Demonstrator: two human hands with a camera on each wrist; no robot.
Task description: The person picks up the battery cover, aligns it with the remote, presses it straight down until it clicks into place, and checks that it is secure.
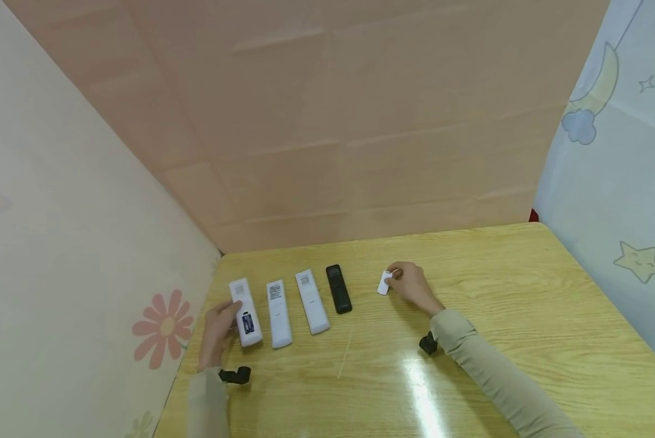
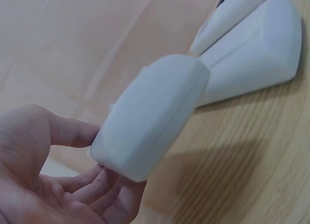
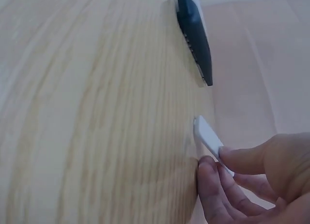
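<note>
At the left of the table, my left hand [image 1: 219,325] grips a white remote control [image 1: 239,289] by its side, thumb on top and fingers beneath. Its back faces up, and dark blue batteries [image 1: 248,323] show in the uncovered compartment. The left wrist view shows the remote's end [image 2: 150,117] raised off the wood, with a shadow below. Toward the middle right, my right hand [image 1: 411,286] pinches a small white battery cover [image 1: 383,283] between thumb and fingers. In the right wrist view the cover [image 3: 209,137] is tilted, one end close to the tabletop; I cannot tell whether they touch.
Two more white remotes, one nearer [image 1: 280,316] and one farther right [image 1: 313,303], lie back up between my hands. A black remote [image 1: 339,289] lies beside them. The wooden table [image 1: 497,292] meets a covered wall [image 1: 360,121] behind and a patterned wall [image 1: 86,213] at left.
</note>
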